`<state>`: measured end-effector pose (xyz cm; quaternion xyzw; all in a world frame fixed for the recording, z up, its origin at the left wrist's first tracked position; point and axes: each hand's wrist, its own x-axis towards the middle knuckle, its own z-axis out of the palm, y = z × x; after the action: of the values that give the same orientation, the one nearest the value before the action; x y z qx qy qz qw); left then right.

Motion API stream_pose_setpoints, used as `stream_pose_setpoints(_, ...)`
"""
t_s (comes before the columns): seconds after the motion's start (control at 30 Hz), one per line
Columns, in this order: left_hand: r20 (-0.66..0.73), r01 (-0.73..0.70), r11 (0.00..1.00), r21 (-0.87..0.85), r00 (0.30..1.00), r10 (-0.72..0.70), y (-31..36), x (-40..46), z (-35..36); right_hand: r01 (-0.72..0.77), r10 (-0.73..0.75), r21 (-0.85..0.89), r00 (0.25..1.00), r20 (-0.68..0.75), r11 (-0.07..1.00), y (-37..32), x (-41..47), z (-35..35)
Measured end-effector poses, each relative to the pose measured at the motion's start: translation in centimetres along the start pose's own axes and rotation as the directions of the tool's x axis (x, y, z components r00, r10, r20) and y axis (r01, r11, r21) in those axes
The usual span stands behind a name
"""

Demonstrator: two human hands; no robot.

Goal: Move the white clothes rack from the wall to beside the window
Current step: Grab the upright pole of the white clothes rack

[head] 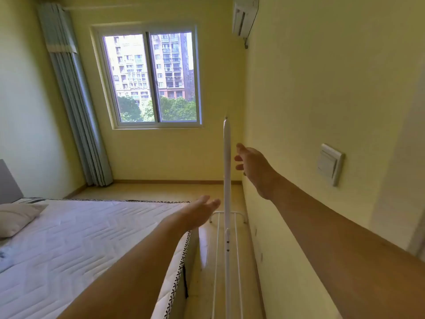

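A person's 2 bare arms reach forward in a yellow-walled bedroom toward 1 white clothes rack point(226, 171), which stands on the floor point(161, 191) in the narrow strip between the bed point(80, 238) and the right-hand wall point(322, 88), close along that wall and well apart from the window point(151, 77). The left hand point(202, 211) is stretched out low, fingers spread and loosely extended, its tips just beside the rack's upright pole but not closed on it. The right hand point(249, 164) is raised higher, fingers open and slightly curled, just to the right of the pole's upper part; neither hand grips anything. The rack shows 1 tall upright pole seen edge-on and a low shelf of thin white rails running along the floor toward the camera.

The room holds 1 sliding window of 2 panes in the far wall, 1 gathered blue-grey curtain point(76, 107) hanging in the far left corner, 1 air conditioner point(245, 16) high on the right wall, 1 light switch point(330, 164) on that wall, and 1 pillow point(16, 217) at the bed's left edge. The mattress's patterned edge runs just beside the rack's shelf, leaving little side room there. Beyond the foot of the bed, bare floor lies open below the window, from the curtain across to the right wall.
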<state>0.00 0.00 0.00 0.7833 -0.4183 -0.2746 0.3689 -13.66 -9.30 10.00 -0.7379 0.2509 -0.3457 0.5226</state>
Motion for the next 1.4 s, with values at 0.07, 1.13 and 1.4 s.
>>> stream_pose_setpoints(0.07, 0.045, -0.020, 0.997, -0.073, 0.999, 0.023, -0.5, 1.4, 1.0, 0.005, -0.004, 0.077, 1.000, -0.001, 0.997, 0.1, 1.1, 0.8)
stream_pose_setpoints(1.13, -0.388, -0.162, 0.955, -0.248, 0.920, 0.055, -2.6, 15.6, 8.6, 0.106, -0.100, 0.520, 0.994, -0.040, 0.847, 5.7, 14.2, 4.9)
stream_pose_setpoints(1.4, -0.420, -0.133, 0.973, -0.190, 0.907, 0.042, -2.1, 17.9, 8.5, 0.105, -0.118, 0.530, 0.993, -0.010, 0.841, 6.5, 16.5, 4.4)
